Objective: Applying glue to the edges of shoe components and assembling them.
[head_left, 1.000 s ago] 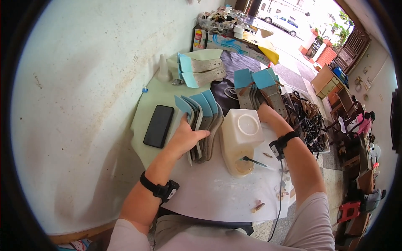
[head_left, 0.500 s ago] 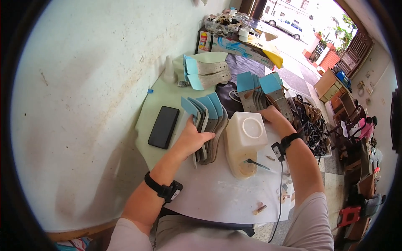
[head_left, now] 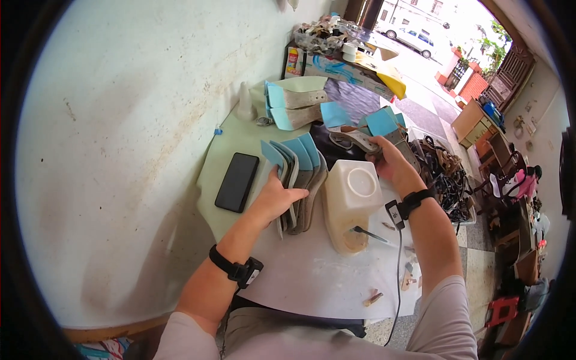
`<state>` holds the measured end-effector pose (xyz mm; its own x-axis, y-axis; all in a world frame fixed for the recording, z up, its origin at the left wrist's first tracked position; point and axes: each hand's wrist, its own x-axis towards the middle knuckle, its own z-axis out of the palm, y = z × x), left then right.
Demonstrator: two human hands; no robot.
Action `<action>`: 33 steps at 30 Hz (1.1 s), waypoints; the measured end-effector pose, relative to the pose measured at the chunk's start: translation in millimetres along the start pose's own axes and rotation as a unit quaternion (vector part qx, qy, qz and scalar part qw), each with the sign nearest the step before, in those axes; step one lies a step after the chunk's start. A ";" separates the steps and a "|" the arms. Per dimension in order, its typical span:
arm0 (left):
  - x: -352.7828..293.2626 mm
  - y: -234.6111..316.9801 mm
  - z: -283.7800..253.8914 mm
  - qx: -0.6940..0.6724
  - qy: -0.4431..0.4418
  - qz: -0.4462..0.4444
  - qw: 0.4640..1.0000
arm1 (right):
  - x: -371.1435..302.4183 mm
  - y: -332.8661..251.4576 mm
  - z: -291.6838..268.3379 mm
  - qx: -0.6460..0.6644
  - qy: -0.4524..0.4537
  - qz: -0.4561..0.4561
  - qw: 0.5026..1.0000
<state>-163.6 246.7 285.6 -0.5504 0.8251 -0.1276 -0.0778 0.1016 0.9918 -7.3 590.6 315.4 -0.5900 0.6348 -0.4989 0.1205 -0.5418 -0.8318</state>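
My left hand (head_left: 277, 201) is closed around a fanned row of grey insole-like pieces (head_left: 305, 174) with light-blue ends, standing on the table. At the far right, my right hand (head_left: 390, 159) grips similar grey insole-like pieces (head_left: 359, 141), tilted so that a blue end (head_left: 335, 114) points left. Another blue-ended stack (head_left: 384, 123) stands just beyond that hand. Between my forearms is a cut-open cream plastic jug (head_left: 355, 207), with a thin brush (head_left: 369, 234) resting in its opening. Two more blue-ended pieces (head_left: 300, 108) lie farther back.
A black phone (head_left: 237, 182) lies left of my left hand. Beyond stands a white bottle (head_left: 245, 102) by the wall. To the right, a bin holds tangled dark straps (head_left: 445, 183). Scraps (head_left: 373, 298) lie near the table's front edge. A cardboard box (head_left: 342, 72) stands at the back.
My right hand has shifted slightly, and the insole-like pieces in it have swung from upright over to the left. The left hand stays on its row.
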 end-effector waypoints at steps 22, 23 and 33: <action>2.3 -5.4 -7.6 -0.022 0.004 -0.020 1.000 | -57.4 -43.4 23.2 0.040 -0.118 0.104 0.987; 3.8 -8.3 -8.6 -0.025 0.001 -0.013 1.000 | -59.3 -44.1 22.8 0.047 -0.132 0.105 0.985; -0.2 1.8 -3.4 -0.009 0.000 -0.021 1.000 | -65.4 -43.9 29.2 0.150 -0.132 0.084 0.976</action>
<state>-166.5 244.8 287.4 -0.5468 0.8200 -0.1692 -0.1166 0.1256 0.9852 2.7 556.8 391.6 -0.7723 0.3808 -0.5085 0.0174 -0.7875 -0.6161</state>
